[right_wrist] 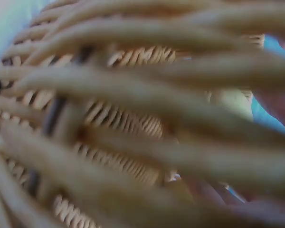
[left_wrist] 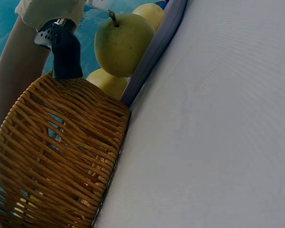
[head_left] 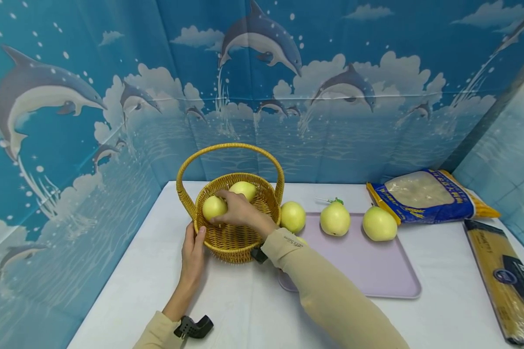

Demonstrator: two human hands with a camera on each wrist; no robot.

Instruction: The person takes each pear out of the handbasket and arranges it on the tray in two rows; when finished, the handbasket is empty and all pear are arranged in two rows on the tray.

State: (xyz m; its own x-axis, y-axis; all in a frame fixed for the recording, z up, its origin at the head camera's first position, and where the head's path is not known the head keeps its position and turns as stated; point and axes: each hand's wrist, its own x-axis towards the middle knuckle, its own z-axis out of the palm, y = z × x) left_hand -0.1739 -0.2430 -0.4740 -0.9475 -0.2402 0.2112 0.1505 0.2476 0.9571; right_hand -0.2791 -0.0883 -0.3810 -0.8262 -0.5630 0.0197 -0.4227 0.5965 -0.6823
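A golden wicker basket (head_left: 236, 245) with a tall arched handle stands on the white table, its weave close in both wrist views. Inside, my right hand (head_left: 237, 209) grips a yellow-green pear (head_left: 214, 207) at the left wall. Another pear (head_left: 243, 189) lies behind it, partly covered by that hand. My left hand (head_left: 193, 254) holds the basket's left side, thumb at the rim; its fingertips are partly hidden. Right of the basket, a pear (head_left: 293, 216), a pear (head_left: 335, 219) and a pear (head_left: 379, 223) sit along the lilac tray's (head_left: 367, 276) back. One more is mostly behind the right sleeve.
A blue and yellow food bag (head_left: 432, 196) lies at the back right. In front of it is a flat brown and black packet (head_left: 502, 281) along the right edge. A dolphin-printed curtain (head_left: 262, 126) hangs behind the table.
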